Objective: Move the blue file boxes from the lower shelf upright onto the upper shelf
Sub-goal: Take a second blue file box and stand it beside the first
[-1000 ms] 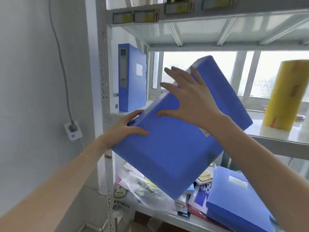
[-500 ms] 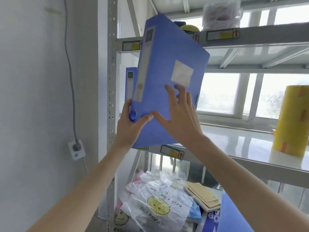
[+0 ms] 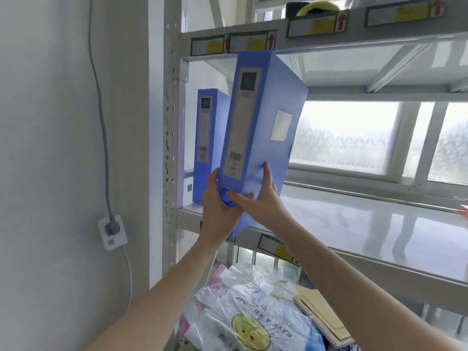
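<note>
Both hands hold a blue file box point(image 3: 260, 138) near upright, tilted slightly right, at the upper shelf point(image 3: 354, 224) front edge. Left hand point(image 3: 217, 214) wraps the spine bottom; right hand point(image 3: 260, 198) presses its side. Lower corner seems off the shelf, prob. Second box point(image 3: 205, 145) stands upright just left.

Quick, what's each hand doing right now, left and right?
Left hand: closed on the lower spine end of the blue file box.
Right hand: gripping the same box's lower side face.

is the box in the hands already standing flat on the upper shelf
No, the held file box is tilted, its bottom corner below the upper shelf edge, gripped by both hands.
</note>
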